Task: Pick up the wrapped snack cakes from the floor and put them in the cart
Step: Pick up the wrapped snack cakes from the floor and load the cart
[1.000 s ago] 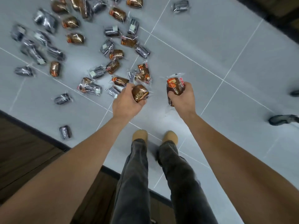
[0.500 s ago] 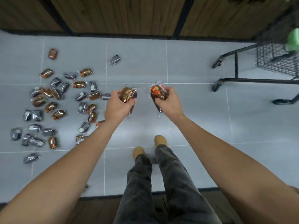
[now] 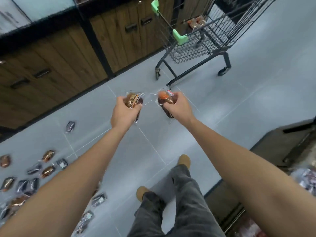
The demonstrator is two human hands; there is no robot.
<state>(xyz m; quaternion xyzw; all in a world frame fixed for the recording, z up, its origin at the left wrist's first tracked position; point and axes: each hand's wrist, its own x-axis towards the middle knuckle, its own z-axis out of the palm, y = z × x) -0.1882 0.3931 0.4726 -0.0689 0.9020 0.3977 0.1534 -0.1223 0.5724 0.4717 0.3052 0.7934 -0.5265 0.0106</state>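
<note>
My left hand (image 3: 124, 113) gripped one clear-wrapped brown snack cake (image 3: 132, 100), my right hand (image 3: 179, 106) a second wrapped cake (image 3: 164, 100). Both were well short of the black wire cart (image 3: 193, 52), on its green-handle side, right hand nearer I'd say.

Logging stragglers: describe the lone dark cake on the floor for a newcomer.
Find the brown wooden cabinet fronts at left. On the grey tiled floor below them lies one dark wrapped snack cake. It sits alone, apart from the scattered cluster.
</note>
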